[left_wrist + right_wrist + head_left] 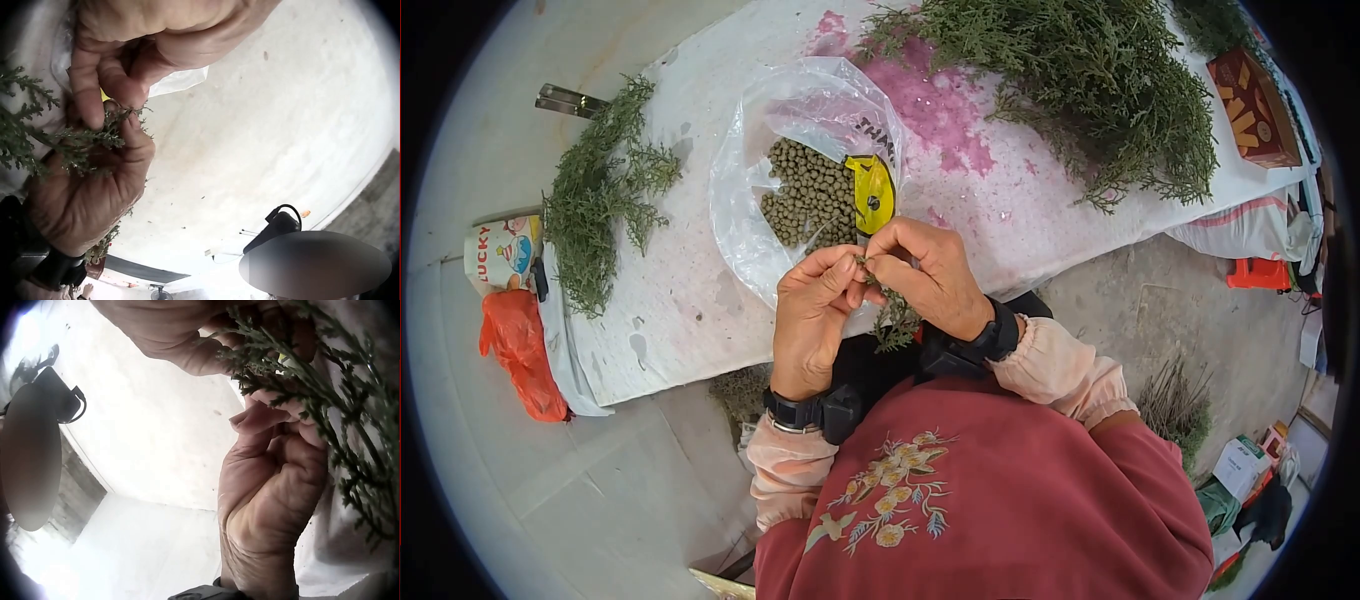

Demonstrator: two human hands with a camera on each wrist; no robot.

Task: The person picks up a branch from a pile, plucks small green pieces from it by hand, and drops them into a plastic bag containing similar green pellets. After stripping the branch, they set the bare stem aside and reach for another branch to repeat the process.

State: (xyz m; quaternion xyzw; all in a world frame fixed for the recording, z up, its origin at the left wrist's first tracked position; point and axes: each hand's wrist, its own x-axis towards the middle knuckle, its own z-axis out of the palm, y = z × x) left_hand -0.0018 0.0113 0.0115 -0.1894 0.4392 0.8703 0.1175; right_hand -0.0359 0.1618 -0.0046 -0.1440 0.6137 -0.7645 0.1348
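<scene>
A green, scaly-leaved evergreen sprig [895,322] hangs from my right hand [930,275], its tip up between both hands. My right thumb and fingers pinch the sprig near that tip. My left hand [812,320] meets them there, thumb and forefinger pinching the tip; the fingers partly hide what lies between them. In the left wrist view, leafy sprig ends [94,137] show between the two hands. Just beyond the hands lies an open clear plastic bag [740,200] of small round greenish-brown pellets [805,185], with a yellow label [872,195] on it.
A large heap of evergreen branches [1080,90] covers the far right of the white, pink-stained table [690,340]. A smaller bunch [595,200] lies at the left edge, near a red plastic bag [522,355]. A brown box [1253,108] stands far right. More cuttings [1175,410] lie on the floor.
</scene>
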